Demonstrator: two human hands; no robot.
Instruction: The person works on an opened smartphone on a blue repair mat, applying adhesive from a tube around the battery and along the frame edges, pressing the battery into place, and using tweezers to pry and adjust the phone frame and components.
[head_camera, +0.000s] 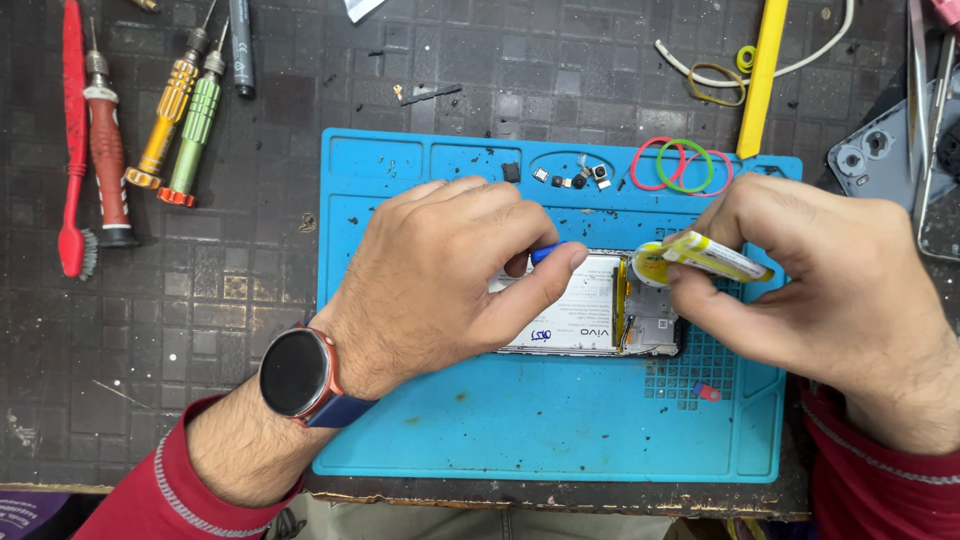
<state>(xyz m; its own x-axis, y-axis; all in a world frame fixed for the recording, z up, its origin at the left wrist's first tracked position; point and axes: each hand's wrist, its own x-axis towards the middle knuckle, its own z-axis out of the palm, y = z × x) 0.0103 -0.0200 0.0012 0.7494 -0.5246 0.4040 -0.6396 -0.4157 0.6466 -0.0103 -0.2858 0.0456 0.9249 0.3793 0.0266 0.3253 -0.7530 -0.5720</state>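
Left fingers (545, 262) pinched on a blue tool (545, 251), pressing down on the opened phone (590, 310), right hand (800, 270) gripping a yellow glue tube (705, 257) at the phone's top edge, phone flat on the blue mat (520, 420), screwdrivers (180, 110) off left on the desk (200, 320)

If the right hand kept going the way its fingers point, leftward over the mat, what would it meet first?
Probably the left hand: the right hand, holding a yellow tube, points left over the opened phone toward the left fingers. Depth is unclear.
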